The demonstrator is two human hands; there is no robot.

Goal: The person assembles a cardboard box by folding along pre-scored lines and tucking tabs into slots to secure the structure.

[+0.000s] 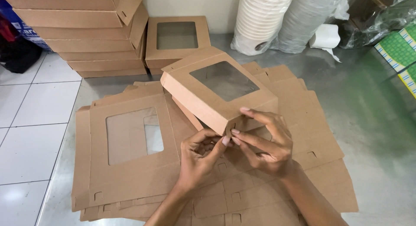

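Cardboard window box: left hand and right hand pinch its near corner, fingertips hiding the tab.

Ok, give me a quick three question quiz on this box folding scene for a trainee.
1. True or false: the folded window box is touched by both the left hand and the right hand.
2. What lies under the hands: A) flat box blanks B) plastic bags C) metal trays?
3. Fill in: the stack of finished boxes stands at the far ____ of the table.

Key: 1 true; 2 A; 3 left.
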